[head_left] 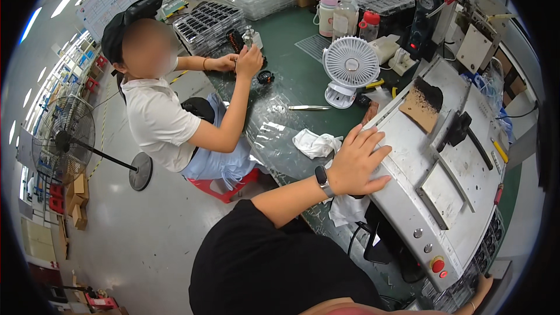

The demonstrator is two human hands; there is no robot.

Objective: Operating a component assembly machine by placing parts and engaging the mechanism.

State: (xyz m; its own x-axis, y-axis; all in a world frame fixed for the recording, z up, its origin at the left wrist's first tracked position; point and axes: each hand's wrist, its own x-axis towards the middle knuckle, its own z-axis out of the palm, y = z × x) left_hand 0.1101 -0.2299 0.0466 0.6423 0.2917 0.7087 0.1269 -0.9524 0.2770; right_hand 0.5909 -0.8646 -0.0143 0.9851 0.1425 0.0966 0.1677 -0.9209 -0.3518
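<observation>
My left hand [359,163] rests with fingers spread on the near left edge of a grey-white metal machine [402,163], holding nothing. Beside that hand, a crumpled white cloth [315,143] lies on the green table mat. On the machine's top are a scorched piece of brown cardboard [421,108], a black clamp-like part [458,130] and metal bars [441,195]. A red emergency button [437,265] sits on its front panel. At the lower right edge, my right hand [483,286] reaches beside clear plastic trays [461,291]; its fingers are mostly hidden.
To the left, a seated person [157,105] handles a small dark part at the table. A white desk fan [350,67], tweezers [309,108] and bottles [345,17] stand or lie on the green mat [280,46]. Stacked trays [210,26] are behind. A floor fan [64,134] stands left.
</observation>
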